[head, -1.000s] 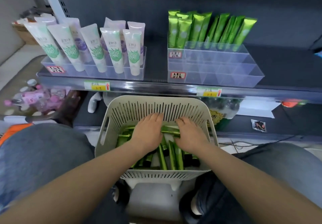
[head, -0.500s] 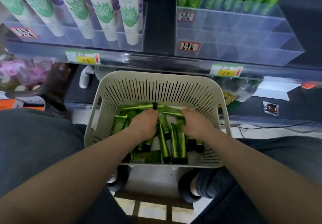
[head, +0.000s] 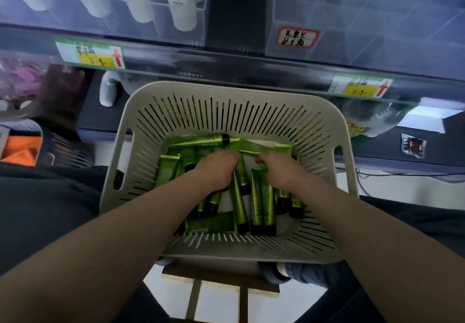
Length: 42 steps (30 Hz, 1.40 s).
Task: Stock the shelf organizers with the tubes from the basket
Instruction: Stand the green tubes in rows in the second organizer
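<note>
Both forearms are reaching forward and down into the basket [head: 297, 111]. Left hand [head: 217, 169] is lying knuckles-up, fingers curled under into the heap of green tubes [head: 263, 202]; whether it is gripping one, cannot tell. Right hand [head: 281, 171] is sitting just beside it, fingers bent and closing on a tube end near its fingertips. More tubes are lying beneath and behind both wrists, one crossways just beyond the fingers. Clear organizers [head: 364, 28] are standing on the shelf [head: 226, 63] well beyond both hands.
</note>
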Motion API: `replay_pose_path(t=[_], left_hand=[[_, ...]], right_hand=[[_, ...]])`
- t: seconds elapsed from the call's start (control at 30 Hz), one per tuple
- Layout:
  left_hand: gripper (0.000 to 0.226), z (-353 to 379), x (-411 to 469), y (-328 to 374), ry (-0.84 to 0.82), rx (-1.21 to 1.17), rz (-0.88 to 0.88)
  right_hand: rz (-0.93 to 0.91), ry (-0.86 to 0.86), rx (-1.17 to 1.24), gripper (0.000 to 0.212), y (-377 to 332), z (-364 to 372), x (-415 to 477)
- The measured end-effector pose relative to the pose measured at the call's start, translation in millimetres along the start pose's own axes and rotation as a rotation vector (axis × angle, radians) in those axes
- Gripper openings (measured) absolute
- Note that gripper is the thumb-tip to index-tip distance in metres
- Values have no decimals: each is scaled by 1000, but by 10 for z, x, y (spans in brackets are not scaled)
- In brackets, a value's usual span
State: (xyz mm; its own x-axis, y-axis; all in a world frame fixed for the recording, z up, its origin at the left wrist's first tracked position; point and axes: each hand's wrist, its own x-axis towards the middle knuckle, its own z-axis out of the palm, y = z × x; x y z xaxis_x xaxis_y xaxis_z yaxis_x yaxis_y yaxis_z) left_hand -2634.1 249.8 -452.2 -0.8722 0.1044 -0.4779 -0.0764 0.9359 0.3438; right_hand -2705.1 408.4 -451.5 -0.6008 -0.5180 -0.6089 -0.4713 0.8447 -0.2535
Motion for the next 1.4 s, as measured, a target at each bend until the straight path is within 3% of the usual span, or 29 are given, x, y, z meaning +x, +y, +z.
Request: replay_pose_path(t=[0.67,1.4], left_hand=[[21,-64,311,-142,-208,64,152],[22,-313,41,12,-148,-112,140]], right_hand=[[-137,-20,49,16,101,105,308],[-198,11,130,18,-68,-214,-108]])
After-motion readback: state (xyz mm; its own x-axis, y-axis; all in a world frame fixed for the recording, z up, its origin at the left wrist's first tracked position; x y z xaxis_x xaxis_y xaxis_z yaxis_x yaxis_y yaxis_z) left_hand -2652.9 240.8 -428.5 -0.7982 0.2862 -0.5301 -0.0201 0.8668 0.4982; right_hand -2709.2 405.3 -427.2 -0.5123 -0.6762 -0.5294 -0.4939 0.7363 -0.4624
